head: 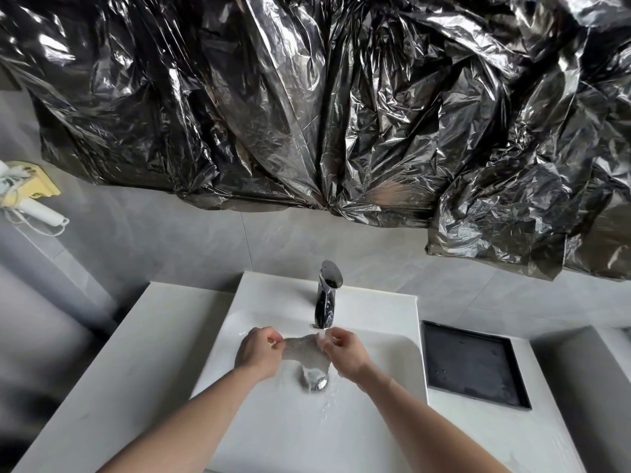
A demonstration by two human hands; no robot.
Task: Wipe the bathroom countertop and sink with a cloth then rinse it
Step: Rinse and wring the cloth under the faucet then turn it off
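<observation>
A wet grey cloth [305,351] is stretched between my two hands over the white sink basin [382,363]. My left hand [257,353] pinches its left edge and my right hand [343,349] pinches its right edge. Water runs from the chrome faucet [326,295] onto the cloth near my right hand. Below the cloth sits the chrome drain [314,382], partly hidden by the cloth and wet with running water. The white countertop [136,353] spreads out on both sides of the basin.
A black square tray [473,365] lies on the counter right of the sink. Crumpled black plastic sheeting [307,114] hangs over the wall above. A white hair dryer in a yellow holder [29,192] is mounted on the left wall.
</observation>
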